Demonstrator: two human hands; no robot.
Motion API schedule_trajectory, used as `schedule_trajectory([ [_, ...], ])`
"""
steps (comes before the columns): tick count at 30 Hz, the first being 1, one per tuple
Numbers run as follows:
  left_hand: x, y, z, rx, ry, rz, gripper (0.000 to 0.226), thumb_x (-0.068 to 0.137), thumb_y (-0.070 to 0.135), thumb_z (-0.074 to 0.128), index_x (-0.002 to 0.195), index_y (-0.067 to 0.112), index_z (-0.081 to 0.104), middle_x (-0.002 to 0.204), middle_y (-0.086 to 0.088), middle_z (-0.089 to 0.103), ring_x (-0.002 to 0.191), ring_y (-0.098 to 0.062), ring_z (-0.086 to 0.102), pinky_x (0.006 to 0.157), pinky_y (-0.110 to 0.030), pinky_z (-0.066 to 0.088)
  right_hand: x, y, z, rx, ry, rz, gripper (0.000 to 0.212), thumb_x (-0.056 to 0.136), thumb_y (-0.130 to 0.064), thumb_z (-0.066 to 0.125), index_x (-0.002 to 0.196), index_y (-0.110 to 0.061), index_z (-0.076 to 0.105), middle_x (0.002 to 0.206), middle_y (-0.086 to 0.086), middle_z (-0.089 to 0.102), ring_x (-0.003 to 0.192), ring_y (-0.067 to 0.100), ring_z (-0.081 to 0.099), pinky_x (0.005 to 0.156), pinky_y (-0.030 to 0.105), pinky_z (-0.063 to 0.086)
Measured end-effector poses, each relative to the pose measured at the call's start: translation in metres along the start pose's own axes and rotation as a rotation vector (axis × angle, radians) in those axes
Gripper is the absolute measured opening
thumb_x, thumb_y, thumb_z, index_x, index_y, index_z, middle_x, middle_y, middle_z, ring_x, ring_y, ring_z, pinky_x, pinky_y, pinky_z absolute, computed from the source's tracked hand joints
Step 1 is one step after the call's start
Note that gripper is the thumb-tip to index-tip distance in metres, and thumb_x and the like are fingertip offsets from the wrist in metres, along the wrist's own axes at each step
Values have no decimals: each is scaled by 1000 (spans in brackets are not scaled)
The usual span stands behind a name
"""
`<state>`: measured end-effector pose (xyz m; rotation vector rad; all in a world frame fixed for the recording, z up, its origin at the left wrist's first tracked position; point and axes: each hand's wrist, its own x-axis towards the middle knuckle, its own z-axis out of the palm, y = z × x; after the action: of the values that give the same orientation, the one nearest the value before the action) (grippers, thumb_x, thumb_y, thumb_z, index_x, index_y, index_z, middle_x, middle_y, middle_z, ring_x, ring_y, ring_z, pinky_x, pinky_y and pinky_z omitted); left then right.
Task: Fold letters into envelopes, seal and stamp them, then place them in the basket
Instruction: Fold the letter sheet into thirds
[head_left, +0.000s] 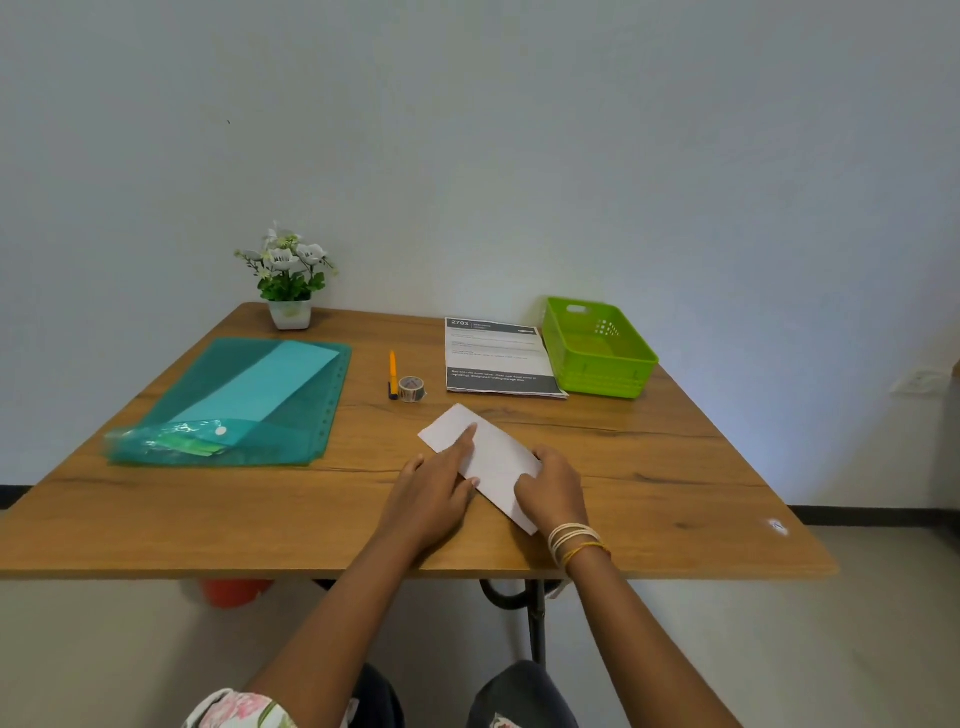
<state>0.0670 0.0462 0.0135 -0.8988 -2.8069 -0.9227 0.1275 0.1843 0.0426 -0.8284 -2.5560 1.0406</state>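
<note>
White folded letter (480, 457) lay near the table (675, 467) front edge, well apart from the green basket (597, 348). Left hand (431, 499) pressed it with straight forefinger; right hand (553, 491) held its end, fingers curled. Better to run the finger firmly along the crease.

Bare forearms, cream and yellow thread bracelets (575, 542) on right wrist, floral sleeve (239, 709), dark trousers (519, 696)

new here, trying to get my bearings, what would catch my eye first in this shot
Probably the two hands at the near middle of the wooden table: the left hand presses a straight forefinger on a folded white paper while the right hand holds its near end. Next, the bright green basket at the far right and the teal plastic folder on the left.
</note>
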Motion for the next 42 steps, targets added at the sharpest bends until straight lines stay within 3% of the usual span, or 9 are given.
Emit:
schedule_trajectory([
  [6, 6, -9, 9, 45, -52, 39, 43, 99, 43, 42, 141, 35, 44, 152, 11, 37, 142, -7, 26, 117, -37, 15, 15, 8, -11, -163, -94, -21, 49, 86, -5, 50, 134, -10, 52, 133, 13, 57, 119, 30, 54, 95, 35, 46],
  [10, 5, -12, 12, 31, 54, 40, 35, 96, 42, 46, 127, 33, 59, 146, 10, 46, 139, -5, 31, 119, -42, 8, 38, 11, -21, -350, -122, -101, 44, 86, -3, 47, 125, -17, 60, 127, 12, 61, 114, 31, 57, 90, 34, 47],
  [13, 4, -13, 13, 107, 65, 96, 38, 98, 40, 42, 133, 32, 54, 150, 10, 39, 143, -6, 24, 118, -40, 1, 58, 12, -19, -491, -101, -167, 41, 87, -10, 51, 123, -27, 62, 127, 7, 62, 116, 29, 57, 94, 33, 45],
  [16, 5, -11, 13, 127, -18, 86, 42, 99, 38, 38, 140, 33, 45, 155, 10, 31, 145, -6, 18, 120, -41, 4, 69, 10, -9, -541, -76, -265, 39, 87, -11, 53, 120, -29, 63, 123, 6, 64, 114, 28, 58, 95, 32, 43],
  [20, 7, -10, 13, 192, -88, 48, 46, 102, 36, 31, 147, 33, 34, 158, 9, 24, 147, -8, 15, 120, -42, 6, 53, 15, 10, -562, 137, -403, 43, 88, -19, 54, 131, -21, 52, 129, 5, 57, 121, 24, 50, 107, 39, 34],
  [23, 10, -11, 13, 236, -105, 45, 48, 102, 35, 26, 150, 32, 26, 159, 10, 20, 147, -7, 11, 120, -42, 5, 32, 15, 29, -463, -25, -493, 50, 96, -26, 43, 144, -15, 35, 150, 6, 38, 139, 20, 33, 116, 37, 22],
  [26, 10, -13, 11, 276, -124, 52, 50, 103, 35, 23, 153, 30, 19, 160, 11, 15, 147, -6, 8, 120, -41, 2, 28, 18, 41, -496, -187, -518, 52, 101, -32, 30, 150, -15, 25, 159, 4, 22, 146, 17, 18, 118, 36, 17],
  [31, 10, -9, 14, 303, -158, 56, 51, 103, 34, 22, 154, 28, 14, 161, 10, 9, 148, -7, 4, 120, -41, 1, 43, 39, 24, -591, -237, -407, 60, 102, -43, 22, 153, -14, 13, 162, 3, 8, 149, 16, 7, 120, 38, 9],
  [42, 8, -12, 15, 307, -125, 30, 50, 103, 37, 23, 153, 28, 19, 161, 7, 14, 148, -10, 7, 120, -44, 3, 42, 51, 12, -611, -166, -191, 75, 97, -57, 20, 154, -11, 2, 162, 6, -1, 149, 22, 1, 120, 41, 4],
])
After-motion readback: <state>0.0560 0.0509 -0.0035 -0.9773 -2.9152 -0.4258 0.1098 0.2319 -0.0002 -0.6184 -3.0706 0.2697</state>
